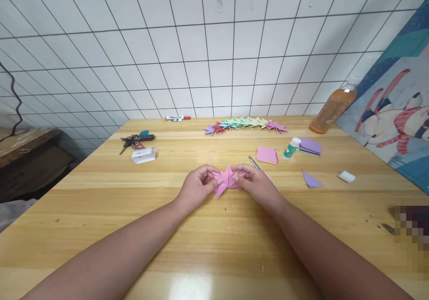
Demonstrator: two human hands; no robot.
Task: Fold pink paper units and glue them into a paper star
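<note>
A pink folded paper star with several points is held up between my two hands, over the middle of the wooden table. My left hand pinches its left side, thumb on the face and fingers behind. On the right side, my right hand grips it the same way. A thin pen-like tool lies partly hidden under my right hand. Just beyond that hand sits a stack of pink paper squares.
A row of coloured paper stars runs along the tiled wall. Right of centre stand a glue stick, purple paper squares, a folded purple piece, an eraser and a bottle. Leftward lie keys, a small box and markers.
</note>
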